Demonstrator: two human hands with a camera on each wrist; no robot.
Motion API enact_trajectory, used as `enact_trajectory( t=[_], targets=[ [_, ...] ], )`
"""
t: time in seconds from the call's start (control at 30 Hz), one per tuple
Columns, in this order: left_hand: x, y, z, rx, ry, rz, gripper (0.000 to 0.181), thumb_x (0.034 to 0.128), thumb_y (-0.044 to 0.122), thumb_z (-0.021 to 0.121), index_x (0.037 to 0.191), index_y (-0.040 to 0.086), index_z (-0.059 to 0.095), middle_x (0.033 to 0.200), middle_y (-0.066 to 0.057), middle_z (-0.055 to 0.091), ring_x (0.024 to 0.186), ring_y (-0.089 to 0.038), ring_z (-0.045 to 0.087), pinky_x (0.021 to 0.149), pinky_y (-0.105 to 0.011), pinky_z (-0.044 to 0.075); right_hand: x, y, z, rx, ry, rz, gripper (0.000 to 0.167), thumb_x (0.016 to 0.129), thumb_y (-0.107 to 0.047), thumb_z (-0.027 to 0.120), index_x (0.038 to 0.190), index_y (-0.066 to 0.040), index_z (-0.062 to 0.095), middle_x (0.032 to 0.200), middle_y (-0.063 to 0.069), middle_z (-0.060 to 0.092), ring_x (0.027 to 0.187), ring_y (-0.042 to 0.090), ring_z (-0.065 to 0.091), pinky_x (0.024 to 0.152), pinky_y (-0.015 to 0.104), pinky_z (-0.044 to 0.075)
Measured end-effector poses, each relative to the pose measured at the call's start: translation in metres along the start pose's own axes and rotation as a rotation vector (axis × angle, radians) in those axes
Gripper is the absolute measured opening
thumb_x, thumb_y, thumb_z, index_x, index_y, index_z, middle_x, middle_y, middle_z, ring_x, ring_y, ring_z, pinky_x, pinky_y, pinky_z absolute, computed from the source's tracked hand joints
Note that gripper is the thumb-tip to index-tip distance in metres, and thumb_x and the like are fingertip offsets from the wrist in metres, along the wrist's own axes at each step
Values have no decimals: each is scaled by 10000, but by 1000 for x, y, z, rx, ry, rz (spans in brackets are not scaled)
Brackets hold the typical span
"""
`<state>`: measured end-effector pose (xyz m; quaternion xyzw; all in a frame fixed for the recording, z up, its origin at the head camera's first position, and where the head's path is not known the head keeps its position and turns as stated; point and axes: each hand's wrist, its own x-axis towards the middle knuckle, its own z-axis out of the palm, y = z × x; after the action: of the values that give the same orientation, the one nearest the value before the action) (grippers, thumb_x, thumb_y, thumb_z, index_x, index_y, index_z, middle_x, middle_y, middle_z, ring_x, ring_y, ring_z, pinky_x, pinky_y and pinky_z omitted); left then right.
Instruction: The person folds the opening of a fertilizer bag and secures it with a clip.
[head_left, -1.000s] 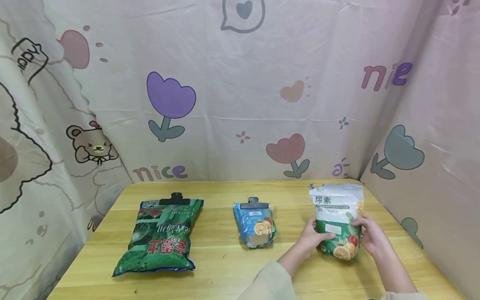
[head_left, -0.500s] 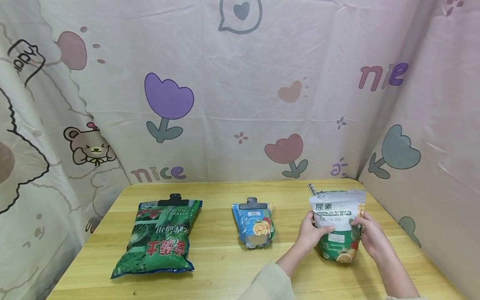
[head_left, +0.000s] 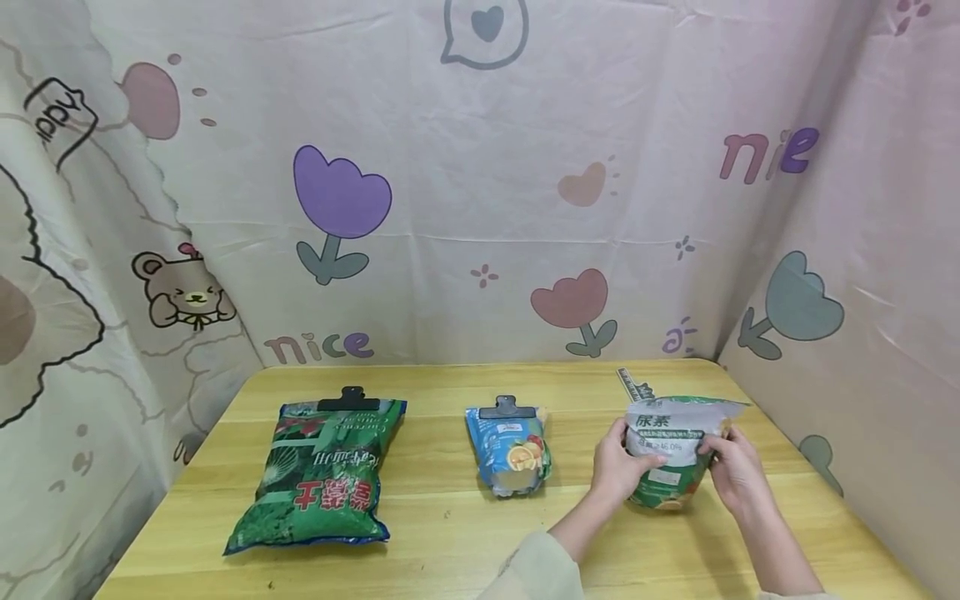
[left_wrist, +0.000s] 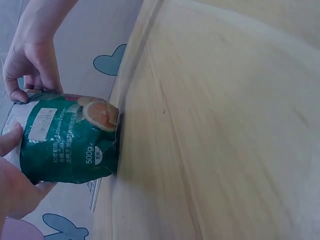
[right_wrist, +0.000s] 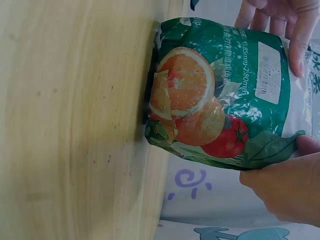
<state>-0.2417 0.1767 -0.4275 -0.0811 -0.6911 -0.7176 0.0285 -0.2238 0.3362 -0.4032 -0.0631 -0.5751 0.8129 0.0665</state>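
Both hands grip a green and white fertilizer bag (head_left: 667, 450) printed with fruit, at the table's right side. My left hand (head_left: 619, 462) holds its left side, thumb across the front. My right hand (head_left: 735, 473) grips the opposite side, its thumb on the front near the upper part. The bag stands upright with its bottom at the tabletop, and its white top leans back. In the left wrist view, the green lower part (left_wrist: 75, 142) shows a white label. The right wrist view shows orange slices and a tomato printed on the bag (right_wrist: 225, 95). Fingers behind the bag are partly hidden.
A flat grey-black printed strip (head_left: 636, 385) lies behind the bag. A small blue bag (head_left: 510, 454) with a black clip (head_left: 507, 407) lies mid-table. A large green soil bag (head_left: 315, 483) with another black clip (head_left: 350, 400) lies left. Printed cloth (head_left: 465, 183) hangs around the wooden table (head_left: 450, 550).
The bag's top has tipped back and lowered, uncovering more of the strip behind it. Both hands have shifted up along the bag's sides and still hold it.
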Motion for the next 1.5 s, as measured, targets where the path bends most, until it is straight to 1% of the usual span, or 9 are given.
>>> enact_trajectory(
  t=[0.33,0.6,0.77,0.87,0.97,1.1,1.23,1.37,1.5],
  targets=[
    [4,-2,-10,36,33,77,494,609,-15,823,1026,146,613,908,79,632,826,-39,571,748,-190,474,9,1,15,54,-71,-65,442,768,205,329,979,-158,468,1073,-47,354,989,93,289,776,173,337],
    [8,-5,-15,52,31,68,484,626,-2,821,1028,150,600,899,86,618,819,-48,570,739,-197,479,14,3,18,-52,-87,-79,410,776,179,367,963,-160,501,1019,-65,438,954,85,355,797,177,338],
    [9,-2,-20,61,-16,39,445,679,81,813,1051,149,577,929,88,600,833,-50,560,740,-208,478,11,-3,16,-76,-138,-94,284,889,56,413,952,-188,543,984,-69,460,897,71,400,792,188,348],
    [7,2,-26,7,-36,38,372,728,132,785,1048,130,596,917,80,592,818,-55,557,704,-210,486,10,-4,15,-2,-185,-144,252,951,-19,394,913,-190,575,936,-71,486,871,66,424,795,196,350],
    [8,8,-31,-75,-46,83,271,789,176,736,1023,80,639,874,56,605,784,-63,561,667,-206,492,10,-3,15,63,-223,-193,220,975,-58,390,883,-168,557,873,-63,469,837,68,411,776,212,330],
    [11,17,-34,-142,-57,123,226,855,244,666,949,39,686,806,23,639,726,-68,575,628,-199,487,11,-3,12,62,-258,-212,188,992,-114,394,940,-184,561,914,-72,469,894,49,421,824,197,313],
    [12,25,-36,-125,-28,88,249,863,277,652,937,48,716,815,13,667,742,-74,600,651,-205,492,10,-4,7,44,-270,-193,247,1001,-158,375,1052,-239,603,1047,-98,524,1020,15,458,1009,208,217],
    [11,29,-38,-81,5,50,264,847,287,667,968,58,719,858,7,678,795,-86,611,702,-229,503,10,-4,6,46,-260,-181,264,1000,-172,378,1075,-262,614,1054,-108,551,1031,9,483,998,217,231],
    [10,28,-39,-74,20,44,262,841,279,674,953,48,722,858,-10,678,796,-104,611,693,-244,509,9,-6,9,21,-249,-184,248,998,-178,389,1053,-252,620,1028,-97,555,986,42,500,851,196,350]
  ],
)
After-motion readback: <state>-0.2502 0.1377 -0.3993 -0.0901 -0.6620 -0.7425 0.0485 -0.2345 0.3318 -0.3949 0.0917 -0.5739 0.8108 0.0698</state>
